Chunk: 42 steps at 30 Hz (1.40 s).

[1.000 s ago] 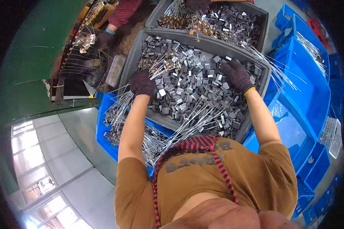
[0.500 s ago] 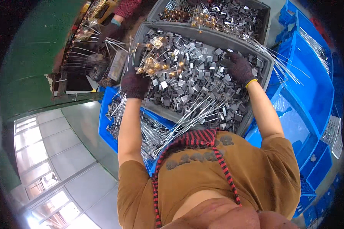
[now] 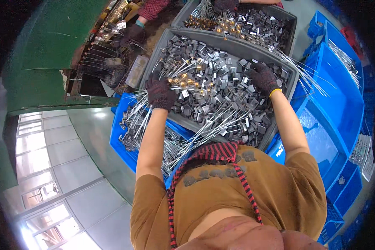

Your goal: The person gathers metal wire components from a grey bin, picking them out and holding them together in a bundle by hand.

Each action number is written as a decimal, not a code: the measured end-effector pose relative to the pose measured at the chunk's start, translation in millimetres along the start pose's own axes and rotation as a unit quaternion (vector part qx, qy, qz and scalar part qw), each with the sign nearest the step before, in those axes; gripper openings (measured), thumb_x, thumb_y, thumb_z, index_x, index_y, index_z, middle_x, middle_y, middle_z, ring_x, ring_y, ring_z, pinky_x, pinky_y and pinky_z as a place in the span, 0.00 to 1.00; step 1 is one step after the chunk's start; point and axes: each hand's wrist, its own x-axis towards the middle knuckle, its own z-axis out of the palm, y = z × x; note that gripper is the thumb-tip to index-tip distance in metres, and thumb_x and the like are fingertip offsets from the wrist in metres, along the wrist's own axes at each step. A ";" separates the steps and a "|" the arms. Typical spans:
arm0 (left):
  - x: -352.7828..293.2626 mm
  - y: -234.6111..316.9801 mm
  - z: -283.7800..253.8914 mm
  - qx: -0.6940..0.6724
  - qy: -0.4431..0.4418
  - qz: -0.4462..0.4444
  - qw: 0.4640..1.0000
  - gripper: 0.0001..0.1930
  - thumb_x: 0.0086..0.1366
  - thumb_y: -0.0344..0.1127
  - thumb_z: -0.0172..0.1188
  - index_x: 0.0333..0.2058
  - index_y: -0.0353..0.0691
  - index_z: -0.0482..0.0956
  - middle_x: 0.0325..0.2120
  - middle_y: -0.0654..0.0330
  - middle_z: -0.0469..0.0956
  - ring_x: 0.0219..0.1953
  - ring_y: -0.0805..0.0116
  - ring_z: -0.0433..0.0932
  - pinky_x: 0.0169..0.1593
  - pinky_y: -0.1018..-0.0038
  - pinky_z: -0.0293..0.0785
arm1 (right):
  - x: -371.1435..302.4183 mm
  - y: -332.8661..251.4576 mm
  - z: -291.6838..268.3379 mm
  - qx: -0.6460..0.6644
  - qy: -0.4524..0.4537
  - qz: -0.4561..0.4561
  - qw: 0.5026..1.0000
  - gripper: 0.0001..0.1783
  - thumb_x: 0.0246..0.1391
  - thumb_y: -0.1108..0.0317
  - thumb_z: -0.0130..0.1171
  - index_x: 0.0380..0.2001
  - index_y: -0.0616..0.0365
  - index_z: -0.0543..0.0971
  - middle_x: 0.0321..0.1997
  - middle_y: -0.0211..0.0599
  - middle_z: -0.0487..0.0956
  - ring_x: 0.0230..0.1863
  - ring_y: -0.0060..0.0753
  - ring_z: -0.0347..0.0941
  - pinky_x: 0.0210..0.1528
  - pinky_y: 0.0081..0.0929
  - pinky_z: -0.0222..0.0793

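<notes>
My left hand (image 3: pixel 159 92), in a dark knit glove, is closed around a bunch of thin metal rods with gold-coloured ends (image 3: pixel 183 80). The gold ends lie to its right, low over the pile, and the tails stick out to its left. On the right, my gloved right hand (image 3: pixel 262 78) rests on small grey metal pieces (image 3: pixel 221 89); its fingertips are hidden among them. These pieces fill a grey tray (image 3: pixel 293 79) under both hands. More bare rods (image 3: pixel 214 125) lie across the tray's near side.
A second grey tray (image 3: pixel 293 25) stands beyond, with another person's gloved hand (image 3: pixel 226 5) over it. At far left, a co-worker's gloved hand (image 3: pixel 133 34) is at a dark bench. A blue bin (image 3: pixel 116 135) of rods sits near left; blue crates (image 3: pixel 346 104) stand right.
My left hand has shifted right with the rods, and their gold ends now sit lower and further right. My right hand stays nearly in place. Another person's hand has appeared over the far tray.
</notes>
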 end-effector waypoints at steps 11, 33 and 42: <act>47.6 -31.8 29.7 0.056 -0.076 -0.123 0.988 0.50 0.50 0.60 0.74 0.67 0.36 0.68 0.66 0.43 0.70 0.68 0.46 0.70 0.69 0.58 0.69 | -13.5 -30.2 -7.1 -0.092 -0.064 -0.031 0.993 0.29 0.63 0.44 0.60 0.51 0.60 0.83 0.49 0.55 0.84 0.49 0.56 0.82 0.53 0.47 0.75; 44.1 -51.2 49.9 0.027 -0.188 -0.137 0.972 0.34 0.52 0.54 0.72 0.58 0.51 0.80 0.58 0.46 0.80 0.59 0.44 0.79 0.62 0.52 0.76 | -18.4 -35.0 -7.7 -0.083 -0.041 -0.065 0.994 0.23 0.63 0.49 0.59 0.47 0.58 0.81 0.46 0.59 0.83 0.51 0.64 0.78 0.53 0.53 0.73; 10.7 -60.3 -17.2 -0.031 -0.058 -0.159 0.985 0.28 0.59 0.60 0.64 0.48 0.43 0.84 0.47 0.42 0.84 0.51 0.40 0.82 0.55 0.50 0.78 | -10.4 -32.6 0.1 0.308 -0.079 0.041 0.947 0.18 0.66 0.55 0.62 0.49 0.56 0.83 0.33 0.32 0.81 0.29 0.25 0.76 0.32 0.28 0.72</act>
